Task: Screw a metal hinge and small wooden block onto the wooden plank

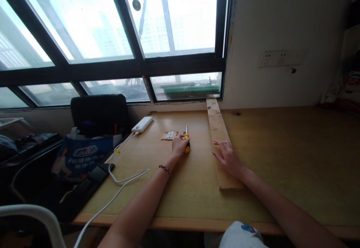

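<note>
My left hand (179,145) is at a screwdriver (187,148) with a yellow and black handle, its fingers curled over the handle's middle. The metal shaft points away from me toward the window. Small dark bits (184,133), too small to name, show beside the handle. Just left of them lies a small brown piece (169,135) with white rectangular parts on it. My right hand (229,158) rests on a long wooden board (222,128), fingers spread and holding nothing. The board lies lengthwise across the table, its far end by the window sill.
A white power bank (142,124) sits at the table's (174,191) left edge, with a white cable (120,188) running toward me. Left of the table stand a black chair (99,109) and a blue bag (84,154). Wall sockets (274,58) are at the right.
</note>
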A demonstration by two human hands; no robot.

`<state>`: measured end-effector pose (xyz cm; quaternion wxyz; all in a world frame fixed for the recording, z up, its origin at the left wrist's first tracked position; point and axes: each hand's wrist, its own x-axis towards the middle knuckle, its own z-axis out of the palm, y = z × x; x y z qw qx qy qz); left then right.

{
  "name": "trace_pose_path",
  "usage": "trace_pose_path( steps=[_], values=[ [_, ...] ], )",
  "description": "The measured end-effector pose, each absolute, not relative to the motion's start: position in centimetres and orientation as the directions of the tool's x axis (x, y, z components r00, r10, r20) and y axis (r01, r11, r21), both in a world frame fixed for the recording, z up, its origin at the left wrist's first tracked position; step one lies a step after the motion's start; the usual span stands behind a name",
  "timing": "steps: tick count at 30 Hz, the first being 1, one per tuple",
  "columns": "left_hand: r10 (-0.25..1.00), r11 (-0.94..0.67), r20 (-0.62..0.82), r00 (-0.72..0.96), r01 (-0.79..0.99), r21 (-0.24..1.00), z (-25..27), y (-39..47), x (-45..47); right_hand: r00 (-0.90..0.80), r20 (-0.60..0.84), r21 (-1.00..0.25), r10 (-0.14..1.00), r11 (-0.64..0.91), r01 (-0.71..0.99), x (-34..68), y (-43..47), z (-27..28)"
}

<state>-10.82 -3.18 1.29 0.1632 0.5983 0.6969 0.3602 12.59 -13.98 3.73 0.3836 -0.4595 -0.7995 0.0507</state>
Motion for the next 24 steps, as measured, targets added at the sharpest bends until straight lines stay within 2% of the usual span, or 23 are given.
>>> trace_pose_path(
  steps=[8,16,24],
  values=[
    [0.960,-0.001,0.200,-0.198,0.708,0.706,1.1,-3.1,-10.7,-0.252,0.580,-0.438,0.774,0.558,0.705,12.6,-13.9,3.5],
    [0.965,-0.007,0.190,-0.180,0.707,0.708,1.5,-3.6,-10.3,-0.050,0.638,-0.464,0.768,0.436,0.772,13.6,-13.4,3.8],
    [0.973,0.015,0.148,-0.176,0.691,0.723,3.7,-5.5,-9.1,0.040,0.621,-0.484,0.783,0.343,0.805,14.0,-13.0,3.8]
  ],
)
